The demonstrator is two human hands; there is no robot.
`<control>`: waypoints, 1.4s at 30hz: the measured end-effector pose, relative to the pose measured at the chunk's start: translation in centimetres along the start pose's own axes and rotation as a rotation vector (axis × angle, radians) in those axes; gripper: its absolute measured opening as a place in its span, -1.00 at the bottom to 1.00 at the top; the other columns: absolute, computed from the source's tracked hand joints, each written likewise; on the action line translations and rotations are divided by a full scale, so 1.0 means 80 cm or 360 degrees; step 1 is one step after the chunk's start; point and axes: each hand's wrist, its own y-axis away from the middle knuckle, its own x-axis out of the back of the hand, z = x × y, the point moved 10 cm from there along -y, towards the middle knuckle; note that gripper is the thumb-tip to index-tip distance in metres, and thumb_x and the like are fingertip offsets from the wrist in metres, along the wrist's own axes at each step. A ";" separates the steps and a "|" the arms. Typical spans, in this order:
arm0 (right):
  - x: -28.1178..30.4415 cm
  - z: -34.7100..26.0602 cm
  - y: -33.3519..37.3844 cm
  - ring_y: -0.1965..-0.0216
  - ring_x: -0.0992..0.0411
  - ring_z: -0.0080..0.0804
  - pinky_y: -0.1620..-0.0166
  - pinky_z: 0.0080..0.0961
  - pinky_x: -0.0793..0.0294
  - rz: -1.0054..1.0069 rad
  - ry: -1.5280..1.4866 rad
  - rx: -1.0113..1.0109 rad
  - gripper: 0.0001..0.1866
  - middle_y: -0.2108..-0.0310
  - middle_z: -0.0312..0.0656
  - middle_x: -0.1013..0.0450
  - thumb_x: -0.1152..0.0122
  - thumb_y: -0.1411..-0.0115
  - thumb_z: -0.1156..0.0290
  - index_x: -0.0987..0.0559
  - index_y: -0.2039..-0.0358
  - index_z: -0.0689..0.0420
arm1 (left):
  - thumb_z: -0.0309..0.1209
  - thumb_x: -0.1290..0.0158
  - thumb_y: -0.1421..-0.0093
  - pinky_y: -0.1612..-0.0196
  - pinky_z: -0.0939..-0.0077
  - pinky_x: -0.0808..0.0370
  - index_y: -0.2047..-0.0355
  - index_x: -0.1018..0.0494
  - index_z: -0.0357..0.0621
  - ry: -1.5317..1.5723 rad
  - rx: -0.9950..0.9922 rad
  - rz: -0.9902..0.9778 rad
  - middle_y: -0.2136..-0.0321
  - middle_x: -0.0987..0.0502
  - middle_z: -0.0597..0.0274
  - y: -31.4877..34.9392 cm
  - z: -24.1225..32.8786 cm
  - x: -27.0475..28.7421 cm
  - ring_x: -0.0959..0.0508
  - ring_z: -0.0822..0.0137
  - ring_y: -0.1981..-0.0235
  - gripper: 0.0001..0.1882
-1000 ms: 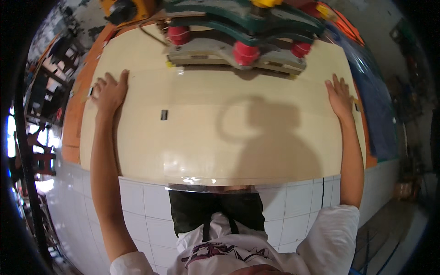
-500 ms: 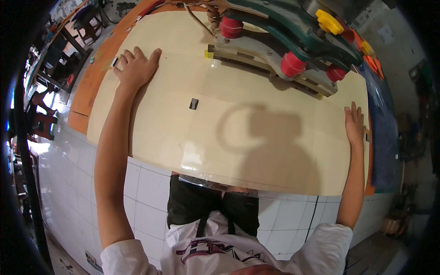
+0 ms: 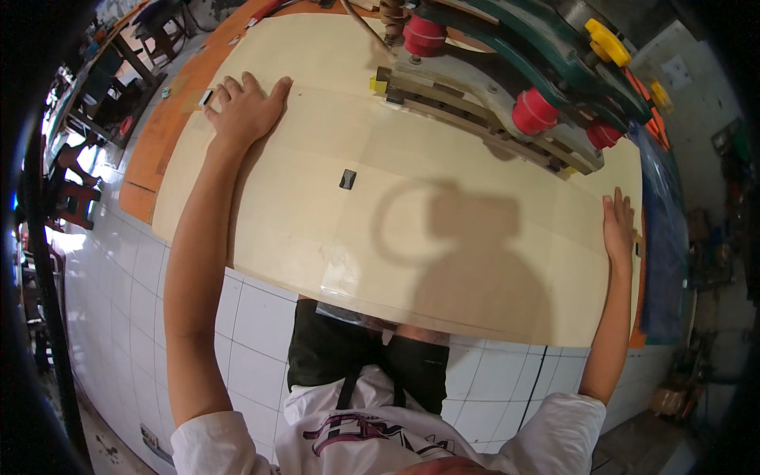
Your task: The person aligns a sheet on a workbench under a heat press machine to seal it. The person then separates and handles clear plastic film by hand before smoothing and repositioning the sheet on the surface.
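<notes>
My left hand [image 3: 247, 109] lies palm down with fingers spread on the far left of a large cream sheet [image 3: 293, 210]. By its fingertips is a small black-and-white piece [image 3: 207, 98]. My right hand [image 3: 618, 228] rests flat, fingers stretched, near the sheet's right edge, beside a small dark piece [image 3: 637, 248]. Between my hands, on the sheet, sits a small dark rectangular piece [image 3: 347, 180]. Glossy clear plastic [image 3: 339, 277] shows along the near edge. Neither hand grips anything.
A green machine arm [image 3: 507, 59] with red knobs [image 3: 535, 112] and a yellow knob [image 3: 608, 43] carries a long metal bar [image 3: 475, 119] over the far part of the sheet. Blue plastic sheeting [image 3: 663, 237] hangs at the right. An orange-brown tabletop [image 3: 146, 174] shows at the left.
The machine, the small dark piece and both hands sit slightly further right in the picture, as the view has shifted a little. Both hands stay flat on the sheet.
</notes>
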 end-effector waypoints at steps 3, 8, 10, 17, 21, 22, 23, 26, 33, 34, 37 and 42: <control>-0.002 0.000 -0.001 -0.40 0.28 0.01 -0.27 0.27 0.36 -0.0002 0.0001 -0.0007 -0.24 -0.39 -0.09 0.18 0.42 -0.25 -0.29 -0.02 -0.35 -0.17 | 0.33 0.33 -0.15 -0.25 -0.31 0.26 -0.27 -0.03 -0.32 0.0008 0.0001 -0.0008 -0.29 0.05 -0.30 0.001 0.000 0.002 0.14 -0.17 -0.36 -0.02; 0.000 -0.005 0.005 -0.39 0.28 0.02 -0.27 0.26 0.36 0.0004 -0.0020 0.0005 -0.24 -0.39 -0.08 0.18 0.42 -0.25 -0.29 -0.02 -0.36 -0.17 | 0.33 0.33 -0.15 -0.26 -0.30 0.28 -0.28 -0.02 -0.31 0.0005 0.0011 0.0023 -0.30 0.06 -0.29 -0.002 -0.004 -0.002 0.14 -0.15 -0.36 -0.02; 0.001 -0.004 0.006 -0.39 0.27 0.03 -0.28 0.25 0.36 0.0008 -0.0023 0.0007 -0.24 -0.39 -0.06 0.17 0.42 -0.25 -0.29 -0.03 -0.35 -0.16 | 0.33 0.33 -0.15 -0.26 -0.29 0.29 -0.28 -0.02 -0.31 0.0003 0.0010 0.0033 -0.30 0.06 -0.29 -0.003 -0.004 -0.002 0.14 -0.15 -0.36 -0.02; -0.001 0.013 -0.004 -0.39 0.24 0.05 -0.28 0.25 0.34 0.0060 -0.0022 0.0027 -0.22 -0.38 -0.04 0.14 0.41 -0.23 -0.32 -0.06 -0.35 -0.13 | 0.33 0.32 -0.15 -0.27 -0.27 0.30 -0.29 -0.03 -0.23 -0.0097 0.0062 -0.0012 -0.31 0.06 -0.22 -0.004 0.002 -0.001 0.14 -0.11 -0.36 -0.05; -0.001 -0.004 0.000 -0.39 0.24 0.03 -0.29 0.23 0.33 0.0034 -0.0036 0.0017 -0.21 -0.38 -0.05 0.14 0.38 -0.22 -0.32 -0.06 -0.35 -0.13 | 0.34 0.33 -0.15 -0.27 -0.27 0.31 -0.30 -0.02 -0.23 -0.0090 0.0063 -0.0037 -0.31 0.07 -0.24 -0.004 -0.006 -0.001 0.15 -0.10 -0.37 -0.03; 0.000 -0.003 0.001 -0.39 0.24 0.02 -0.29 0.22 0.32 0.0030 -0.0032 0.0009 -0.21 -0.38 -0.05 0.15 0.37 -0.22 -0.32 -0.06 -0.34 -0.14 | 0.35 0.34 -0.15 -0.27 -0.27 0.31 -0.30 -0.01 -0.23 -0.0073 0.0076 -0.0040 -0.31 0.08 -0.25 -0.004 -0.005 -0.002 0.15 -0.10 -0.37 -0.03; 0.003 -0.001 0.004 -0.39 0.24 0.02 -0.29 0.22 0.32 0.0036 -0.0025 -0.0008 -0.21 -0.38 -0.05 0.15 0.37 -0.22 -0.32 -0.06 -0.34 -0.14 | 0.35 0.34 -0.15 -0.27 -0.27 0.31 -0.30 -0.01 -0.23 -0.0064 0.0060 -0.0044 -0.31 0.08 -0.25 -0.004 -0.001 -0.003 0.15 -0.10 -0.37 -0.03; 0.006 0.000 0.006 -0.39 0.24 -0.01 -0.30 0.21 0.33 0.0039 -0.0041 -0.0016 -0.21 -0.39 -0.06 0.16 0.39 -0.22 -0.33 -0.05 -0.35 -0.15 | 0.36 0.35 -0.15 -0.27 -0.27 0.31 -0.30 0.00 -0.23 -0.0075 0.0066 -0.0064 -0.31 0.08 -0.26 -0.005 0.001 -0.003 0.16 -0.09 -0.37 -0.02; 0.005 -0.001 0.007 -0.40 0.27 0.00 -0.30 0.18 0.39 0.0045 -0.0089 -0.0009 -0.21 -0.38 -0.04 0.15 0.37 -0.22 -0.31 -0.07 -0.35 -0.12 | 0.36 0.35 -0.14 -0.27 -0.27 0.31 -0.30 0.00 -0.22 -0.0086 0.0060 -0.0071 -0.31 0.09 -0.27 -0.006 -0.001 -0.005 0.15 -0.09 -0.37 -0.02; 0.005 -0.002 0.008 -0.40 0.28 -0.01 -0.30 0.18 0.39 0.0043 -0.0088 -0.0008 -0.20 -0.39 -0.04 0.16 0.38 -0.22 -0.32 -0.06 -0.35 -0.13 | 0.36 0.35 -0.15 -0.27 -0.27 0.30 -0.30 -0.01 -0.21 -0.0091 0.0060 -0.0070 -0.31 0.09 -0.27 -0.005 -0.001 -0.004 0.15 -0.09 -0.37 -0.02; 0.005 0.000 0.007 -0.40 0.25 -0.03 -0.30 0.19 0.34 0.0037 -0.0040 -0.0023 -0.21 -0.39 -0.07 0.17 0.39 -0.21 -0.33 -0.04 -0.35 -0.16 | 0.36 0.35 -0.15 -0.27 -0.28 0.31 -0.30 -0.01 -0.21 -0.0067 0.0056 -0.0070 -0.31 0.08 -0.28 -0.004 0.000 -0.003 0.14 -0.10 -0.37 -0.02; 0.004 -0.001 0.006 -0.40 0.25 -0.02 -0.30 0.20 0.34 0.0043 -0.0052 -0.0009 -0.21 -0.39 -0.07 0.17 0.39 -0.22 -0.33 -0.04 -0.35 -0.15 | 0.36 0.34 -0.14 -0.26 -0.30 0.30 -0.30 -0.02 -0.21 -0.0052 0.0042 -0.0059 -0.30 0.08 -0.30 -0.005 -0.002 -0.005 0.14 -0.12 -0.36 -0.02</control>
